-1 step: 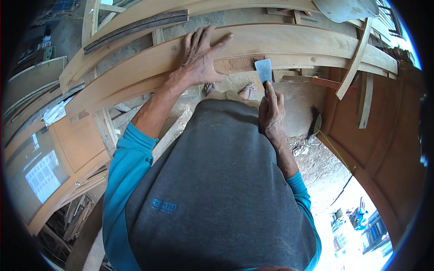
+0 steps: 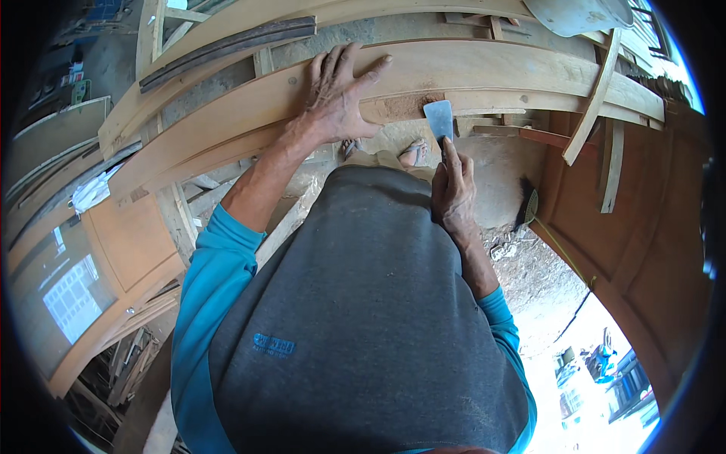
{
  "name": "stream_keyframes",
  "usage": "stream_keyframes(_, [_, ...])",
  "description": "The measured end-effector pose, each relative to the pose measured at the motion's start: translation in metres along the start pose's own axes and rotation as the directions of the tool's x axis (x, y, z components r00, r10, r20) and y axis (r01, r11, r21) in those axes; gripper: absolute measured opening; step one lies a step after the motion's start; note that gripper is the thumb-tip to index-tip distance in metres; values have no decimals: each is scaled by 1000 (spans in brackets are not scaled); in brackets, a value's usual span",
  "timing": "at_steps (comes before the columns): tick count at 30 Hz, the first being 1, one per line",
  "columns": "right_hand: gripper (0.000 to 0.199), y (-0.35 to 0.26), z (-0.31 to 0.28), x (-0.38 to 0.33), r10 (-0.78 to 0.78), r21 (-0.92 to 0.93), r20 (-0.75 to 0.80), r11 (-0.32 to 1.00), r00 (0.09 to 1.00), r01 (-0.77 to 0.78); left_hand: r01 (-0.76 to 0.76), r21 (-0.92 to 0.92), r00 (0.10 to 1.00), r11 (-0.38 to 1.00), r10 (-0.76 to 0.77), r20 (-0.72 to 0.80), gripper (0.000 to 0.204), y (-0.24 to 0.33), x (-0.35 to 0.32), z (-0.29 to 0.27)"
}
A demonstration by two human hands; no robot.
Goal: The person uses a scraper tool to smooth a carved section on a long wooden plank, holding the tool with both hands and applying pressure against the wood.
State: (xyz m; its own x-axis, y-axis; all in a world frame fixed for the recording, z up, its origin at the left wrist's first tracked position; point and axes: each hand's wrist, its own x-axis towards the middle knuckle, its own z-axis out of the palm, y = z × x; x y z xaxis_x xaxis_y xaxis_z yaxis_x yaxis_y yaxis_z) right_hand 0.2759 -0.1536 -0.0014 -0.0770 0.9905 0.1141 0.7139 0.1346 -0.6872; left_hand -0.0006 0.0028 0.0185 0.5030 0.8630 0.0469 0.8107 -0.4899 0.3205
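A long pale wooden board (image 2: 491, 68) lies across in front of me. My left hand (image 2: 338, 98) rests on it with its fingers spread, holding nothing. In my right hand (image 2: 455, 188) is a putty knife (image 2: 439, 118), its handle wrapped by the fingers and its wide metal blade pointing away from me. The blade's tip is at the board's near edge, beside a patch of brown paste or dust (image 2: 407, 106); I cannot tell which. Most of the handle is hidden by my fingers.
A dark wood strip (image 2: 227, 51) lies on another beam beyond the board. At the far right are a whitish basin (image 2: 578, 15) and a slanting wooden slat (image 2: 597, 98). Brown panels (image 2: 620, 204) stand at right; a framed glass panel (image 2: 72, 295) leans at left.
The putty knife's blade has shifted very slightly to the left along the board's near edge. My left hand has stayed in place.
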Motion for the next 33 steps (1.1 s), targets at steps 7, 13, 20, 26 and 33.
stream_keyframes(7, [61, -4, 11, -5, 46, -104, -62, 993, 997, -52, -14, -36, 1000, 999, 13, -17, 128, -2, 0, 6])
stream_keyframes(13, [60, -11, 8, 1, 79, -141, -54, 986, 995, -86, -25, -56, 998, 998, 22, -60, 128, -7, -2, 14])
stream_keyframes(20, [61, -14, 6, 3, 44, -179, -48, 982, 998, -52, -21, -63, 997, 998, 16, -72, 126, -6, -3, 15])
stream_keyframes(26, [58, -17, 7, 9, 70, -144, -67, 986, 995, -79, -25, -77, 997, 997, 19, -80, 126, -6, -4, 14])
stream_keyframes(33, [54, -17, 9, 20, 81, -125, -140, 987, 987, -98, -24, -72, 997, 997, 18, -80, 126, -6, -3, 14])
